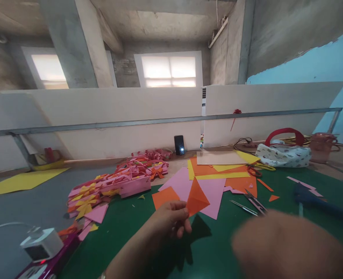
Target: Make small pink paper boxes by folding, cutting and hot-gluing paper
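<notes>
Pinched between the thumb and fingers of my left hand is a folded piece of orange paper, its point facing up, above the green mat. My right hand is a large blur at the lower right, close to the camera; its fingers cannot be made out. Beyond it on the mat lie tweezers and small thread snips. Pink paper sheets and an orange sheet lie behind my left hand. A blue glue gun, blurred, rests to the right.
A heap of pink, orange and yellow paper flowers lies at left. A white charger sits in a purple power strip. At the back stand a phone, a fabric bag and a pinkish jar. Scissors lie by the sheets.
</notes>
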`<state>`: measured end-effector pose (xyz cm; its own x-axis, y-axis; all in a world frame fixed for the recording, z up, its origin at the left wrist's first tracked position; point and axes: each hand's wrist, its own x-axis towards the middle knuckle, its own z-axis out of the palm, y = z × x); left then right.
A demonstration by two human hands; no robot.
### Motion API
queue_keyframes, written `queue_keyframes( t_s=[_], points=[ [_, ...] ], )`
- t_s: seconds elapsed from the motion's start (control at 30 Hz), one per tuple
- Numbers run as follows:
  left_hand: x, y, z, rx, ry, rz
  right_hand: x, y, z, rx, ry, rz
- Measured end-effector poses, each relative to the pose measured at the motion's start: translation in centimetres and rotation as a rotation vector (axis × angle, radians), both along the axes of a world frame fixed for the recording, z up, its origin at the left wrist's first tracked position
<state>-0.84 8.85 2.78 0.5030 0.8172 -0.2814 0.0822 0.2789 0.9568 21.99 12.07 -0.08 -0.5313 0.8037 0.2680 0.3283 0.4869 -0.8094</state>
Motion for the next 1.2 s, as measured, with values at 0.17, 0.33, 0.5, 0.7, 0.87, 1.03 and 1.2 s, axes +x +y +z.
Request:
queue_keyframes(
  t_s=[0.17, 0.33, 0.5, 0.7, 0.87, 1.03, 1.2],
  points=[
    [0.2, -1.0, 0.9, 0.187, 0.159, -0.124, -4.8, -4.0, 7.5, 0.585, -0.582, -0.07],
    [0.1, -1.6, 1.7, 0.222, 0.228, -0.13, -5.1, -2.2, 8.7, 0.349, -0.713, 0.014],
    [-0.3, -1.2, 1.9, 0.115, 0.164, -0.154, -1.4, -1.1, 8.8, 0.183, -0.575, -0.03],
    [-0.8, -0.7, 1.9, 0.007, 0.045, -0.183, -1.2, -1.1, 7.4, -0.374, -0.042, 0.003],
    [-1.0, -0.3, 1.5, 0.03, 0.177, -0.093, -2.1, -0.8, 5.0, -0.612, 0.223, -0.121],
    [-0.7, -0.2, 1.1, -0.046, 0.081, -0.063, -2.9, -1.4, 4.6, -0.678, 0.248, -0.112],
    [-0.4, 0.0, 1.6, -0.068, 0.02, 0.056, -2.8, -1.4, 4.8, -0.774, 0.314, -0.13]
  ],
)
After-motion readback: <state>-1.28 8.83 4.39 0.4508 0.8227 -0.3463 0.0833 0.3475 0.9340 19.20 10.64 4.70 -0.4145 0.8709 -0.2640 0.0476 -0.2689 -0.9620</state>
